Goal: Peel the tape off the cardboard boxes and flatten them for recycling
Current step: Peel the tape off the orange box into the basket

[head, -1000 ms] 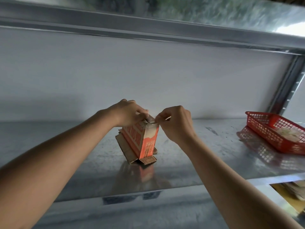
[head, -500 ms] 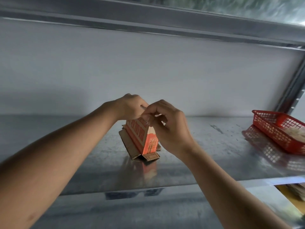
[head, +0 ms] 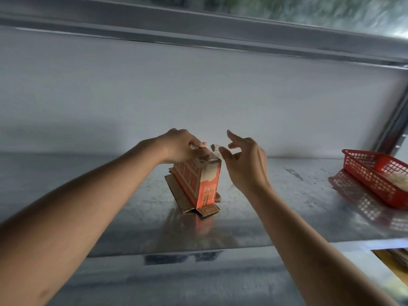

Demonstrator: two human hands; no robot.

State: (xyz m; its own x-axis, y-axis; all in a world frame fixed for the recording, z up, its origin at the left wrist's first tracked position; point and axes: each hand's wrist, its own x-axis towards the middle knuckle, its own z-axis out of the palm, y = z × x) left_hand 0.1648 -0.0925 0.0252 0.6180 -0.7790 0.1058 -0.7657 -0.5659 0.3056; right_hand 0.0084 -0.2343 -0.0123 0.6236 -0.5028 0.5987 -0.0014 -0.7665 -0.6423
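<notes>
A small orange cardboard box (head: 199,184) stands upright on the metal shelf (head: 110,195), its bottom flaps splayed open on the surface. My left hand (head: 184,146) presses down on the box's top edge and holds it. My right hand (head: 244,162) is just right of the box top, fingers spread, with thumb and forefinger pinching a small lifted strip of clear tape (head: 215,147). A pale torn patch runs down the box's right face where the print has come away.
A red plastic mesh basket (head: 373,173) with pale scraps inside sits at the shelf's right end. A white back wall stands close behind the box. A metal upright (head: 395,127) rises at the right, and the shelf's front lip runs below.
My right hand moved from over the box top out to the right and opened its fingers, with a bit of tape lifted off. The left hand stayed on the box.
</notes>
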